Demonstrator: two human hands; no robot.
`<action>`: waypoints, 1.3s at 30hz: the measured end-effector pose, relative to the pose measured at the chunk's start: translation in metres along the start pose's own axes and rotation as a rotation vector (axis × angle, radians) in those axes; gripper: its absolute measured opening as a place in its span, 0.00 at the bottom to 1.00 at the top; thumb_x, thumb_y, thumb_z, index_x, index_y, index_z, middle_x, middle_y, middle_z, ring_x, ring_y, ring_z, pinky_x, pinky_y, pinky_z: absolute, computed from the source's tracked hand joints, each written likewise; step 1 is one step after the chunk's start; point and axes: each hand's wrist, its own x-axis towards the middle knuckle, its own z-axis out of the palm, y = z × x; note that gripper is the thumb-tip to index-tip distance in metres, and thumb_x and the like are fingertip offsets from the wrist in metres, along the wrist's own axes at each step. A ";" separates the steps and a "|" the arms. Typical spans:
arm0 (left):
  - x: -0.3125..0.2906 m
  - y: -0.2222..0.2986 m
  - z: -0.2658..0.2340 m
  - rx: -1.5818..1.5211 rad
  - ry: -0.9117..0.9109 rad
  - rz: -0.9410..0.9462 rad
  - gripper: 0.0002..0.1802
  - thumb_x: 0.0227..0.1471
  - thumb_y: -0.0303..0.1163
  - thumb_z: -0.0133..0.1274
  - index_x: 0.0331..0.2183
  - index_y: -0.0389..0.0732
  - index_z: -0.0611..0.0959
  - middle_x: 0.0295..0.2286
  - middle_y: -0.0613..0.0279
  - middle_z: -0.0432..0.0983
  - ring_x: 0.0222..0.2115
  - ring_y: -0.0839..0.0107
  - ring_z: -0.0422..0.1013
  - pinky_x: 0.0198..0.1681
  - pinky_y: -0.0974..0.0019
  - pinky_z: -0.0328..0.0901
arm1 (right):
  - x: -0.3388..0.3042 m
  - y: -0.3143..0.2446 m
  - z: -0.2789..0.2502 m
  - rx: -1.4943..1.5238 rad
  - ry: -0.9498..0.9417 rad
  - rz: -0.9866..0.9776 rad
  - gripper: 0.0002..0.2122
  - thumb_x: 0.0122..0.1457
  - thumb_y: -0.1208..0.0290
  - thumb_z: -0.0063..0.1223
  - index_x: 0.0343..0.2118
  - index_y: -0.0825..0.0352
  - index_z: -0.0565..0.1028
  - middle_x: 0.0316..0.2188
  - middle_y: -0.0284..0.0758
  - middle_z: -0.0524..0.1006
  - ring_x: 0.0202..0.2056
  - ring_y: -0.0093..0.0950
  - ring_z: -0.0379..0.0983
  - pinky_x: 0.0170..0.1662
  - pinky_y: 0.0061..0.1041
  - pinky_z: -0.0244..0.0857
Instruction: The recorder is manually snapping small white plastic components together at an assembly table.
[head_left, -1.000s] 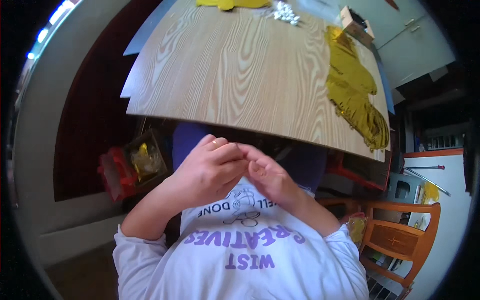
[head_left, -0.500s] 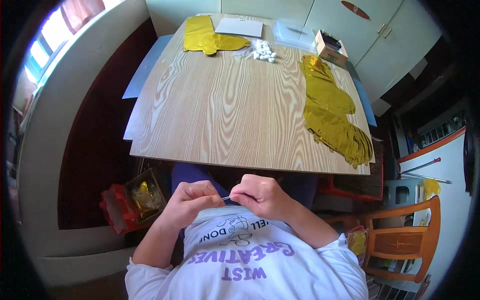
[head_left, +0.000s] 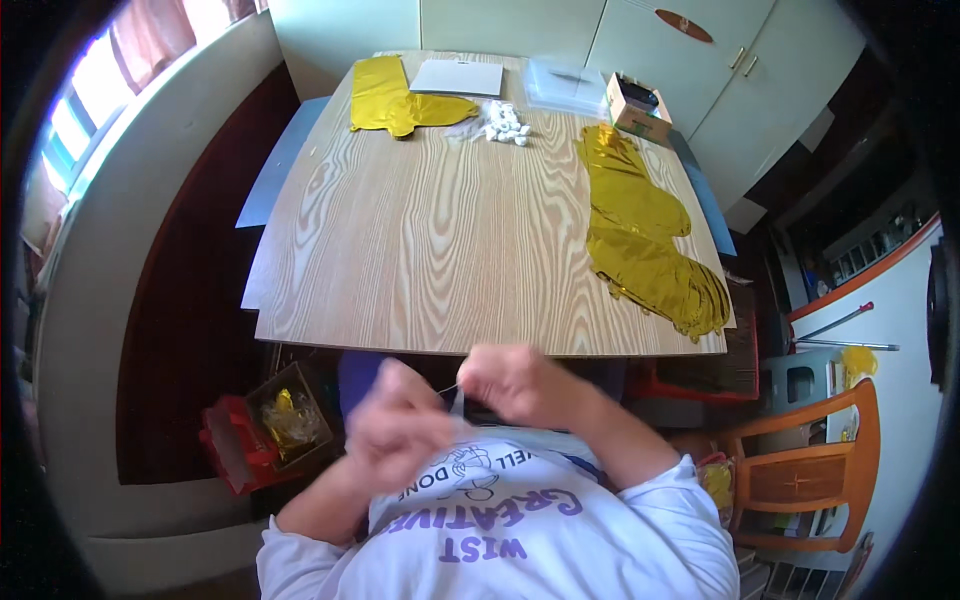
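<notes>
One thin pale strand (head_left: 448, 388) you're apparently working; right hand (head_left: 520, 385) pinching it, left hand (head_left: 405, 425) too blurred to tell; next needs steadiness.

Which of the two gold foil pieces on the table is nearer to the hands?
The gold piece along the right side of the table; it reaches almost to the near edge, while the other piece lies far left.

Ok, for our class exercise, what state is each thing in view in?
Left hand: motion-blurred, grip unclear
Right hand: closed on the strand
Thin strand: spanning between the hands
Right gold foil: flat, wrinkled
Left gold foil: spread flat
White pieces: loosely heaped
Tabletop box: open-topped
Lower-left box: open, filled
Cupboard doors: shut
</notes>
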 end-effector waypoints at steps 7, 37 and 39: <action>-0.010 -0.011 0.008 0.341 -0.194 0.103 0.14 0.36 0.26 0.62 0.31 0.51 0.85 0.24 0.68 0.69 0.26 0.70 0.64 0.35 0.62 0.55 | 0.012 -0.033 -0.023 -0.057 0.006 0.015 0.08 0.61 0.72 0.48 0.25 0.68 0.71 0.21 0.40 0.70 0.22 0.38 0.70 0.26 0.35 0.65; 0.011 -0.036 -0.021 0.403 0.162 -0.208 0.11 0.38 0.24 0.63 0.30 0.46 0.85 0.24 0.67 0.69 0.27 0.70 0.65 0.37 0.66 0.56 | -0.001 -0.019 0.005 0.035 -0.140 -0.032 0.10 0.63 0.67 0.46 0.26 0.66 0.70 0.19 0.39 0.70 0.22 0.38 0.71 0.27 0.32 0.64; 0.003 -0.042 -0.008 0.483 -0.102 -0.090 0.12 0.37 0.25 0.63 0.30 0.47 0.85 0.24 0.67 0.70 0.28 0.69 0.66 0.37 0.63 0.55 | 0.005 -0.023 -0.007 0.015 0.028 -0.060 0.09 0.62 0.69 0.46 0.26 0.66 0.70 0.20 0.38 0.69 0.23 0.39 0.70 0.26 0.32 0.64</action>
